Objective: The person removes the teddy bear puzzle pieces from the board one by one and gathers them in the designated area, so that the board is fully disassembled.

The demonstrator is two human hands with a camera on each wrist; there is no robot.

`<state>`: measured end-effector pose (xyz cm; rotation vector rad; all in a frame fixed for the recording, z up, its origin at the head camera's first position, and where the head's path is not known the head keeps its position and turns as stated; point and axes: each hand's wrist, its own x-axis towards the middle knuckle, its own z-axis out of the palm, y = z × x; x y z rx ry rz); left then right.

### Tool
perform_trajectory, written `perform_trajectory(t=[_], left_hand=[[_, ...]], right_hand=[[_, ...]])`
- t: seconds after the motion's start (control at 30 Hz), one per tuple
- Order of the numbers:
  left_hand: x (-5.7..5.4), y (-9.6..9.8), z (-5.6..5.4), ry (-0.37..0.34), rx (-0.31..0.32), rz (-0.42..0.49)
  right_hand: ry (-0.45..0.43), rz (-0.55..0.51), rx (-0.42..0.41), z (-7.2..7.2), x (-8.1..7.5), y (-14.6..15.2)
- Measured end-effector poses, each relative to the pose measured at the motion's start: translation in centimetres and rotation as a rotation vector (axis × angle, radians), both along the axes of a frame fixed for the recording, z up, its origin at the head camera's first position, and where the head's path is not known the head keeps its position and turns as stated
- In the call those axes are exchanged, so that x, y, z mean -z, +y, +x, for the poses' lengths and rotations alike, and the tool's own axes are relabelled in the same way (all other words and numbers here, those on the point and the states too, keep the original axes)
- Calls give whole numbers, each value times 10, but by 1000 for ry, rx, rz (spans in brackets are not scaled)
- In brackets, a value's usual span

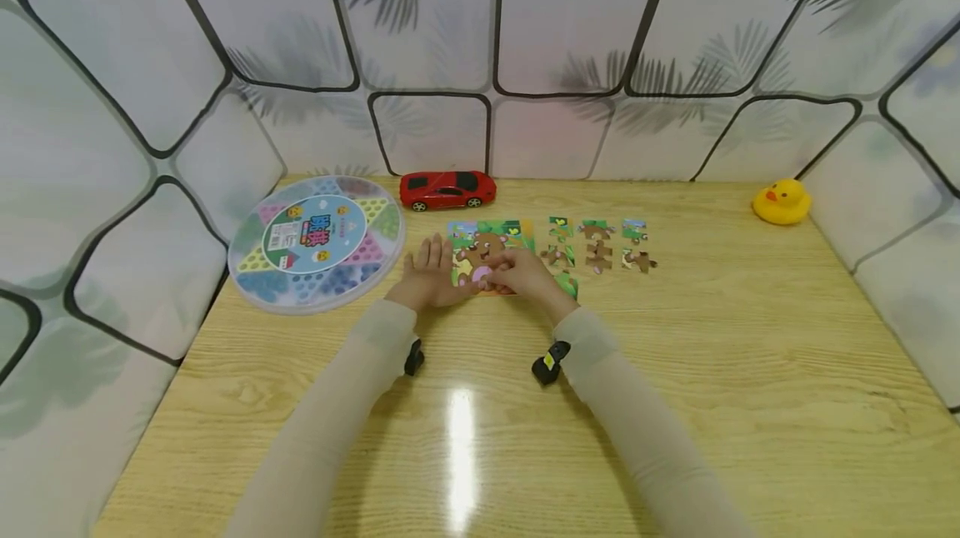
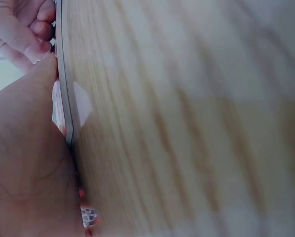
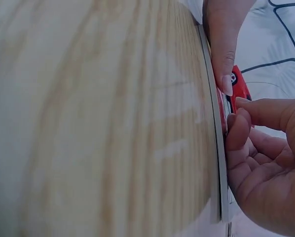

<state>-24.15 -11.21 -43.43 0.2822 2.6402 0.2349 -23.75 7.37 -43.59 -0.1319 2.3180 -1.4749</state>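
Observation:
A jigsaw puzzle [image 1: 487, 236] with a brown bear on a green ground lies on the table, its lower part covered by both hands. My left hand [image 1: 430, 276] lies along its left edge with fingers extended, its thumb reaching onto the lower edge. Over the bear's lower body, my right hand [image 1: 525, 274] curls its fingers, thumb and index tips together at a jigsaw piece mostly hidden by them. In the right wrist view, the right thumb and index finger [image 3: 239, 123] meet close at the board's edge, near the left thumb.
Several loose jigsaw pieces [image 1: 598, 255] lie in rows right of the puzzle; a green piece [image 1: 567, 284] sits beside the right wrist. Behind stands a red toy car [image 1: 447, 190]. A round game box [image 1: 315, 288] lies left, a yellow rubber duck [image 1: 782, 202] far right.

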Motion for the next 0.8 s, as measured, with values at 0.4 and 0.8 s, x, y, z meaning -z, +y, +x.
perform_trajectory(t=[0.4, 0.8], left_hand=[[3, 1, -2, 2, 2, 26], [3, -3, -2, -5, 15, 27]], right_hand=[[93, 202, 41, 1, 0, 12], [20, 106, 70, -3, 6, 12]])
